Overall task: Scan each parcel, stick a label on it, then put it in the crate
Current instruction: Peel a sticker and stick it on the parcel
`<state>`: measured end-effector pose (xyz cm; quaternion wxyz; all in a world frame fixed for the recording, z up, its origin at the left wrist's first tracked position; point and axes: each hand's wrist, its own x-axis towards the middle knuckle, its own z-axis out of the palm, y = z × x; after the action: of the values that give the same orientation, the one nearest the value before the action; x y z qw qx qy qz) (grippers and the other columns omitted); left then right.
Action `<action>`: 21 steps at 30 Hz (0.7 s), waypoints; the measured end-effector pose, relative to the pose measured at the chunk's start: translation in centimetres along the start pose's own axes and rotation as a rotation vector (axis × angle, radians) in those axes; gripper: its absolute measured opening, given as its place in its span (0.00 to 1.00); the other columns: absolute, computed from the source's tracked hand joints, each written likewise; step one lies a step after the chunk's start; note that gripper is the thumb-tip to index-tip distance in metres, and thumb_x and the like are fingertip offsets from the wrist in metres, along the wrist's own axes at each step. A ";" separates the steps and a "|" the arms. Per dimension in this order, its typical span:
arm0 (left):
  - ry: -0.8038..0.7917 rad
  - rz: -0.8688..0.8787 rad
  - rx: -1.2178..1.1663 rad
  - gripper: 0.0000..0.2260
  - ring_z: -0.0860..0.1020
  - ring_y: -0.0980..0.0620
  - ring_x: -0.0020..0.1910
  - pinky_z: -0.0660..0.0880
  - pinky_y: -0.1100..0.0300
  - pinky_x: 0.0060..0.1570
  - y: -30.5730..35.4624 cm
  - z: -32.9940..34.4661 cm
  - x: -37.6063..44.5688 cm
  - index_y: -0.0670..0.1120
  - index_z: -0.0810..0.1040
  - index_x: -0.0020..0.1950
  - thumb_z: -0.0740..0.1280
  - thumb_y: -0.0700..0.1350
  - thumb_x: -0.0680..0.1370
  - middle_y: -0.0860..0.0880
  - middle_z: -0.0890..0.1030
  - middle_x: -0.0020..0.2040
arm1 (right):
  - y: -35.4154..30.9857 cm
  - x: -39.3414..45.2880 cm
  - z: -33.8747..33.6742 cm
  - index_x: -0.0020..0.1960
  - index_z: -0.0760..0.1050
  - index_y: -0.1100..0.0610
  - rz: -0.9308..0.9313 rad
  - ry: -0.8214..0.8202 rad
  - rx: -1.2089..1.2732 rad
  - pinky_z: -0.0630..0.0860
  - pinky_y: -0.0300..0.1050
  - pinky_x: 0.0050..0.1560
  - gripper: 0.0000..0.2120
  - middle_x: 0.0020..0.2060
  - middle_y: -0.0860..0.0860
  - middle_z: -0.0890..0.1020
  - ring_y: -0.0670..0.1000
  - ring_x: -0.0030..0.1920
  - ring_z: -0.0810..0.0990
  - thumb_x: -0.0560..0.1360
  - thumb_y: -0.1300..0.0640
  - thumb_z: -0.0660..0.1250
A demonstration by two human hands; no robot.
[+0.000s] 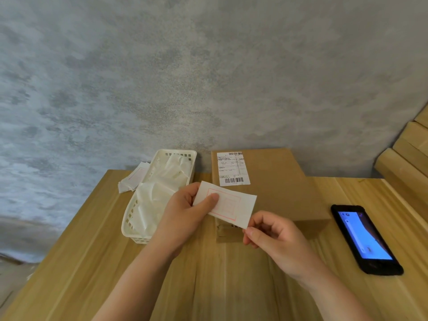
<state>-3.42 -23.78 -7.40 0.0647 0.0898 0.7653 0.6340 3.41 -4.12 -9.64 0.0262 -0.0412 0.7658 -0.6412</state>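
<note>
Our left hand pinches red-framed label above cardboard parcel; our right hand pinches label's near corner. Handheld scanner right.

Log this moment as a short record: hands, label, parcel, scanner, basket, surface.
left hand: left hand pinches the label at its left end, thumb on top
right hand: right hand pinches the label's lower right corner
label: white label with red frame, held over the parcel's near edge, not yet stuck down
parcel: brown cardboard parcel, lying flat, printed shipping slip with barcodes on top
scanner: black handheld scanner, screen lit blue, lying right of the parcel
basket: white basket holding white paper sheets, left of the parcel
surface: wooden table
</note>
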 end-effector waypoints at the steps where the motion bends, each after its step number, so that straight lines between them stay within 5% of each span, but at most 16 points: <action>1: 0.000 0.000 0.002 0.05 0.84 0.56 0.49 0.80 0.61 0.48 0.0 0.0 0.0 0.48 0.82 0.52 0.67 0.45 0.80 0.53 0.86 0.47 | 0.0 0.0 0.0 0.42 0.80 0.49 -0.002 -0.004 0.001 0.76 0.48 0.48 0.03 0.39 0.51 0.84 0.49 0.41 0.80 0.72 0.52 0.68; 6: 0.020 0.011 0.007 0.05 0.84 0.57 0.48 0.80 0.61 0.48 0.1 0.0 0.0 0.48 0.82 0.51 0.67 0.45 0.80 0.53 0.86 0.47 | -0.2 -0.1 -0.2 0.43 0.80 0.48 -0.008 -0.033 0.005 0.76 0.41 0.47 0.02 0.39 0.51 0.84 0.47 0.42 0.80 0.72 0.53 0.68; 21: 0.006 0.008 0.028 0.05 0.84 0.57 0.48 0.80 0.62 0.48 0.2 0.2 -0.1 0.49 0.82 0.52 0.67 0.45 0.80 0.54 0.86 0.47 | -0.3 0.1 -0.2 0.41 0.80 0.49 -0.026 -0.014 0.025 0.75 0.45 0.45 0.07 0.37 0.51 0.84 0.48 0.40 0.79 0.68 0.46 0.68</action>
<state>-3.24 -23.62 -7.22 0.0585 0.0918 0.7741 0.6237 3.29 -3.97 -9.28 0.0241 -0.0553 0.7568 -0.6508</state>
